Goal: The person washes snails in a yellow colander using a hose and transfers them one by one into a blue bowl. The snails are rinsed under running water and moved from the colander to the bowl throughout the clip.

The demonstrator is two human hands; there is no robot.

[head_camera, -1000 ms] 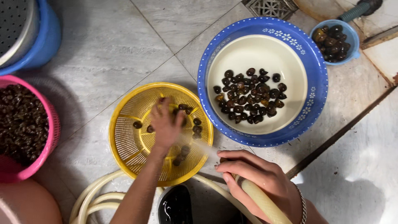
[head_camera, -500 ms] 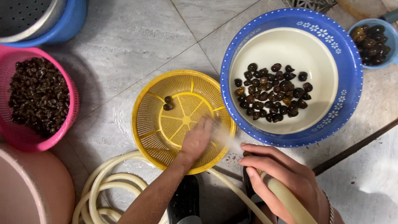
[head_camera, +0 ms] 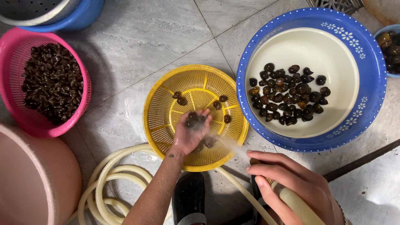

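Nearest me, my right hand (head_camera: 291, 187) gripped the cream hose (head_camera: 293, 204), fingers wrapped round its end, spraying toward the yellow strainer (head_camera: 166, 108). Over that strainer my left hand (head_camera: 189, 135) was cupped, loosely closed on a few dark snails (head_camera: 193, 120) (a moment earlier it had been flat down in the mesh, blurred with scrubbing), so I judged that handful rinsed and lifted. A few loose snails lay farther in the strainer. Right of it sat the blue-rimmed bowl (head_camera: 375, 83) with cleaned ones; left of it, the pink basket (head_camera: 83, 83), heaped full
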